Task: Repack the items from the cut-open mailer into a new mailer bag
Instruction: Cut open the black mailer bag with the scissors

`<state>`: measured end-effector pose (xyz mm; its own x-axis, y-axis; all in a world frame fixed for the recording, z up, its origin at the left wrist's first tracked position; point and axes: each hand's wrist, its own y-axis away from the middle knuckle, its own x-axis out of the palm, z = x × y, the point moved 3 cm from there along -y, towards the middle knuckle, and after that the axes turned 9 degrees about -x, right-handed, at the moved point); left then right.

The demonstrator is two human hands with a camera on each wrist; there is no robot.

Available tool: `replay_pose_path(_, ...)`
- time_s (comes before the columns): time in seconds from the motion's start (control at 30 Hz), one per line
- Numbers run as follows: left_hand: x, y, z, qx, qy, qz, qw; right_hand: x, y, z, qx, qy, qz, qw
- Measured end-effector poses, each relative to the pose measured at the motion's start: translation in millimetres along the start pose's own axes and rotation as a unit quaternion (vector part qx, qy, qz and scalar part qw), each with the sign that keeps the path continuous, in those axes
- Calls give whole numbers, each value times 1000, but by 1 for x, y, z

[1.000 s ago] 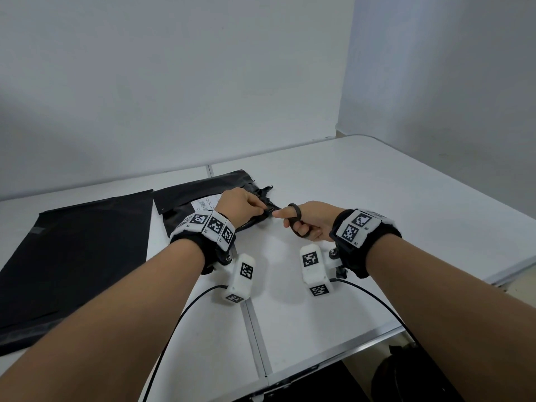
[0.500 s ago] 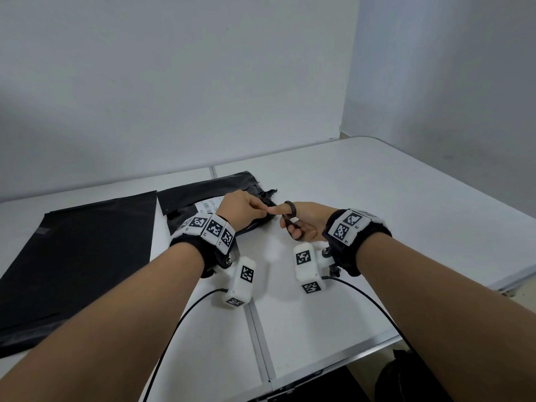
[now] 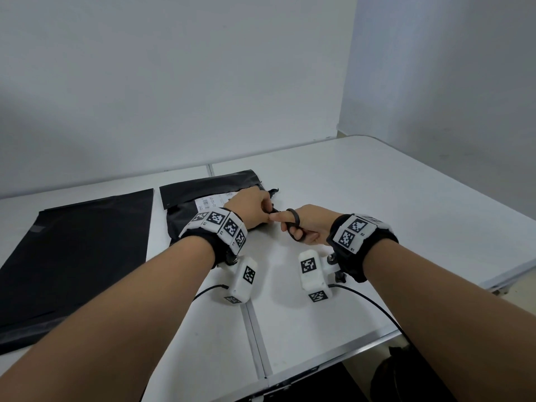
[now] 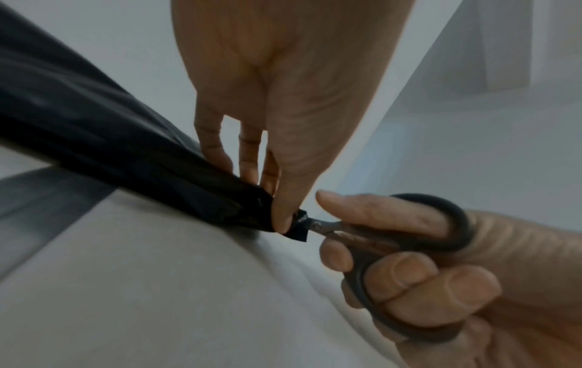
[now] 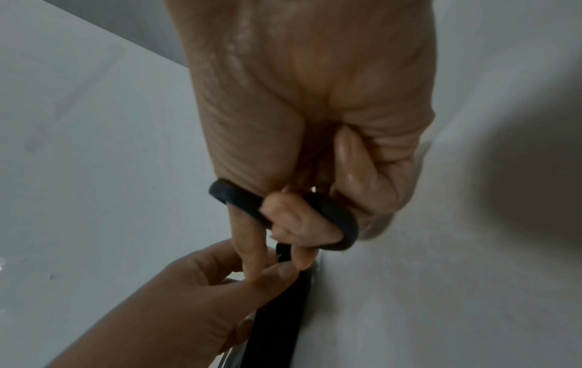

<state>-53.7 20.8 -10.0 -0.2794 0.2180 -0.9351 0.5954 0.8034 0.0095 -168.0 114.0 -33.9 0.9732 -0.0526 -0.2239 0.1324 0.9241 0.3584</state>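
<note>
On the white bench a black mailer with a white shipping label lies just beyond the two hands, near the seam between the bench halves. The left hand has its grip clamped on the mailer's near right edge, thumb and fingers pinching the black film. The right hand has its grip closed round black-handled scissors, thumb through one loop and fingers through the other; the blades meet the film right at the left thumb. To the left, apart from the first, a second flat black mailer bag lies spread on the bench.
</note>
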Motion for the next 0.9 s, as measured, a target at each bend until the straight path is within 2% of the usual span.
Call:
replay_pose_path(0.27,-6,3,17,-8,104,-11,994,-7,10,-3,52,-54,32,997)
replay_pose_path(0.53,-1,2,13,-33,113,-28,993,-23,34,0,75,-66,63,993)
replay_pose_path(0.57,1,6,4,-24,110,-23,993,-29,43,-3,72,-71,57,993)
replay_pose_path(0.77,-3,6,18,-52,108,-39,992,-19,35,-3,79,-120,37,989)
replay_pose_path(0.9,-4,5,15,-53,117,-44,991,-19,37,-1,72,-108,28,991)
